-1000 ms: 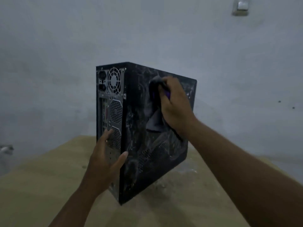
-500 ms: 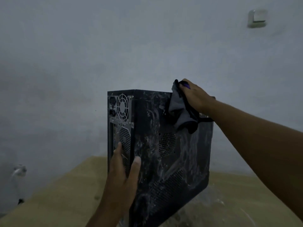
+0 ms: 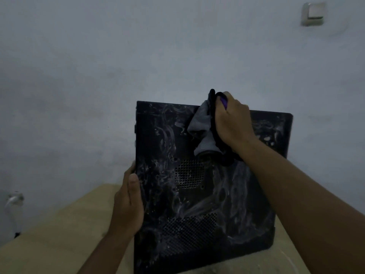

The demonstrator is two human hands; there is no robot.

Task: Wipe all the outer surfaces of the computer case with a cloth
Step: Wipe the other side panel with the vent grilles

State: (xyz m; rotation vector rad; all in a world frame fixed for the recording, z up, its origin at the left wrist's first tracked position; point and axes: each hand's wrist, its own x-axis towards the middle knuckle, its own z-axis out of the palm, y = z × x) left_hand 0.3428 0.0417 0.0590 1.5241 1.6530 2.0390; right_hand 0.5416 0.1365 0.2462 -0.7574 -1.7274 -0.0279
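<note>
Computer case (image 3: 197,206) turned since second ago: rear panel with fan gone from our view, side panel (image 3: 162,139) now facing us nearly square. Our right hand (image 3: 233,121) climbed with cloth (image 3: 200,123) from upper middle of panel to top edge; cloth now bunched over that edge. Our left hand (image 3: 128,206) shifted off rear grille onto left edge, thumb lying on side panel. We sit closer: case fills more of view, wall switch (image 3: 313,13) slid right.

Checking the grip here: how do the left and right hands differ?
The left hand grips the left edge of the computer case, low down, holding no cloth. The right hand clutches the cloth high up, near the top edge. Both are at the case.
</note>
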